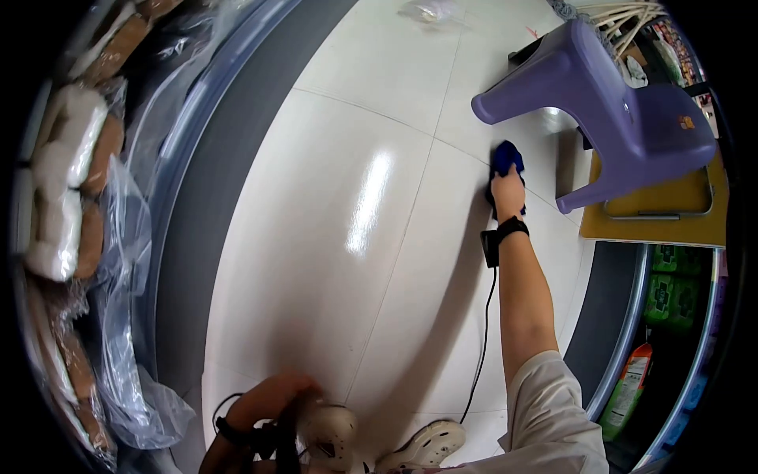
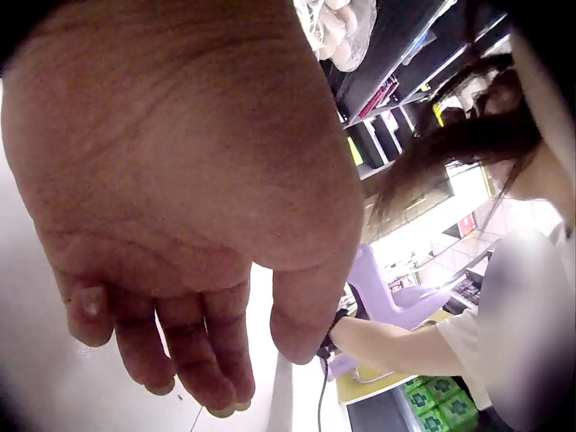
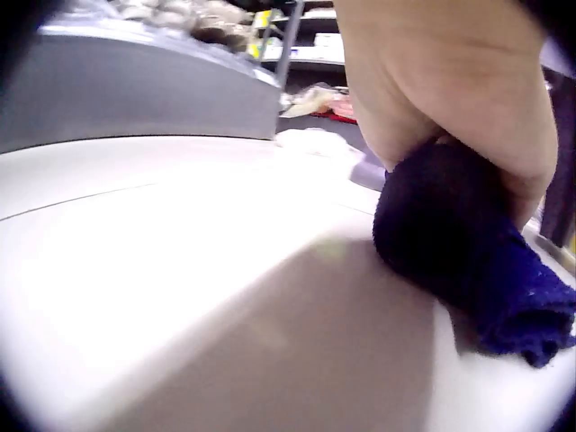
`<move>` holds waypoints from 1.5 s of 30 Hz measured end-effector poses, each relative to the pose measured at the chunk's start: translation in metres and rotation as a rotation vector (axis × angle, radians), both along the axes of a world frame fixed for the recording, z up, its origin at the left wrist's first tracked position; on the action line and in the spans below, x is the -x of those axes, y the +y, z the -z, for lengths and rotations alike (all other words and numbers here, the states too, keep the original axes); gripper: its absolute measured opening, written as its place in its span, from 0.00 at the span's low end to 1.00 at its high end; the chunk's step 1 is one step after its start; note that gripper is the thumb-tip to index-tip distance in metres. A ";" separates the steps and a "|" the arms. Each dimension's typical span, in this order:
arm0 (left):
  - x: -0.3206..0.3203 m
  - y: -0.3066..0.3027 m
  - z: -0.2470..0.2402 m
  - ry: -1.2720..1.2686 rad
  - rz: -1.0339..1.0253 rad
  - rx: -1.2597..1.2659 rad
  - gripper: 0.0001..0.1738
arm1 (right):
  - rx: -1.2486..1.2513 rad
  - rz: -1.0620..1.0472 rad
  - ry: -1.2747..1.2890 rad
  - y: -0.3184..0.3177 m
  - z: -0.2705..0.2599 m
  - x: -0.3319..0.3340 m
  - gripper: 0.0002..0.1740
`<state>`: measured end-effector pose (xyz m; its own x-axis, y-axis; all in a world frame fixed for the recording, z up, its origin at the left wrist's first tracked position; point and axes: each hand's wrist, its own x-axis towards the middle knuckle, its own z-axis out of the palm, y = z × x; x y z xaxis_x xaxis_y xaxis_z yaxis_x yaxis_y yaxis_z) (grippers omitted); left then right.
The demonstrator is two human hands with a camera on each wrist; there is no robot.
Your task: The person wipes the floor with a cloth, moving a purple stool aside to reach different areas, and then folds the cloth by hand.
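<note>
My right hand [image 1: 509, 193] is stretched far forward and presses a bunched dark blue cloth [image 1: 506, 156] onto the tiled floor. In the right wrist view the cloth [image 3: 450, 225] is wadded under the palm, with the hand's fingers mostly hidden behind it and a loose end trailing on the tile. My left hand [image 1: 288, 391] hangs low by the beige clogs [image 1: 332, 434], holding nothing. Its palm faces the camera in the left wrist view, with fingers [image 2: 193, 360] loosely bent and the thumb apart from them.
A purple plastic stool [image 1: 608, 103] stands by a yellow board [image 1: 663, 209] at the right. Shelves with green packs [image 1: 671, 296] run along the right side. Bagged goods [image 1: 79, 182] fill the left shelf above a grey base [image 1: 205, 182]. A black cable [image 1: 485, 340] trails from the right wrist.
</note>
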<state>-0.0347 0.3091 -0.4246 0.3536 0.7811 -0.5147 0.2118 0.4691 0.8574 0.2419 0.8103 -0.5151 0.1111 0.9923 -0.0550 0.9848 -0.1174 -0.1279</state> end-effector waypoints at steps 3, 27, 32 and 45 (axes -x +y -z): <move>-0.001 0.003 0.002 -0.036 0.007 0.133 0.18 | 0.058 -0.141 0.020 -0.002 -0.010 0.071 0.37; -0.017 -0.009 -0.001 0.042 0.140 0.106 0.17 | -0.104 -0.374 0.211 -0.017 0.011 0.048 0.29; -0.018 0.002 -0.021 -0.001 0.110 0.048 0.13 | -0.121 -0.046 0.039 -0.018 0.029 -0.136 0.31; -0.019 -0.028 0.017 0.050 0.096 -0.092 0.11 | 0.086 -0.164 -0.049 -0.055 0.001 0.010 0.33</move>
<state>-0.0154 0.2814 -0.4419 0.4047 0.7897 -0.4611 0.2950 0.3646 0.8832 0.2323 0.7556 -0.5159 -0.0470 0.9892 -0.1386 0.9964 0.0367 -0.0761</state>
